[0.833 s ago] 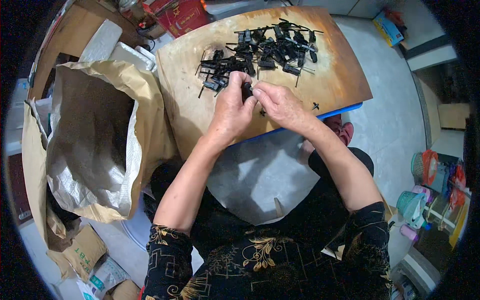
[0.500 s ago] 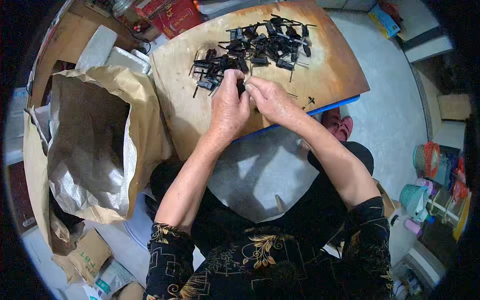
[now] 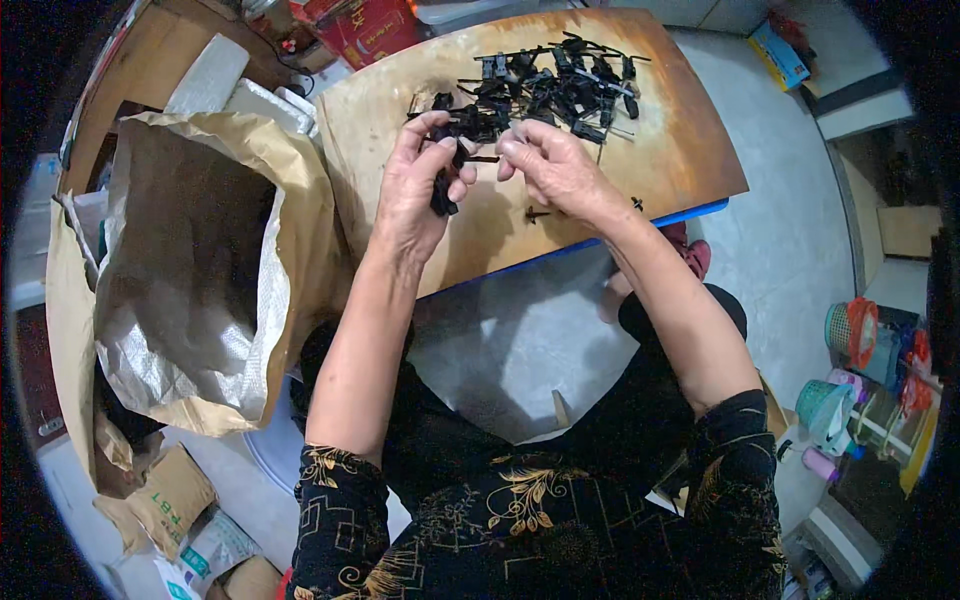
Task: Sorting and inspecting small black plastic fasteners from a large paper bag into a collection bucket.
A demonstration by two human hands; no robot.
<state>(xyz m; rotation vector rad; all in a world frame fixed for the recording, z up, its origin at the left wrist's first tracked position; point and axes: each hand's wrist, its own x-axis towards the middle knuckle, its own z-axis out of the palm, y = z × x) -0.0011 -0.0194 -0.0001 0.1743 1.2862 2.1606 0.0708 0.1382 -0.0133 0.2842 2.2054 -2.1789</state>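
Observation:
My left hand [image 3: 408, 195] is closed around a small black plastic part [image 3: 443, 196], whose lower end sticks out beside the palm. To its right, my right hand [image 3: 560, 178] has thumb and forefinger pinched together; what lies between them is too small to make out. A thin black stick [image 3: 484, 159] shows in the gap between the two hands. Beyond them, a heap of black plastic parts [image 3: 560, 92] with thin stems spreads over the wooden board [image 3: 680, 130]. One small black cross-shaped piece [image 3: 536, 215] lies near the board's front edge.
Left of the board stands a large open paper sack [image 3: 300, 200] with a silvery lining. White foam blocks [image 3: 208, 75] and a red box [image 3: 375, 30] are behind it. Another small black piece [image 3: 637, 203] lies by the blue edge. Baskets [image 3: 826, 405] stand at the far right.
My hands have drawn apart, the left moving left and turning to show its fingers. A small black cross-shaped piece now shows on the board below the right hand.

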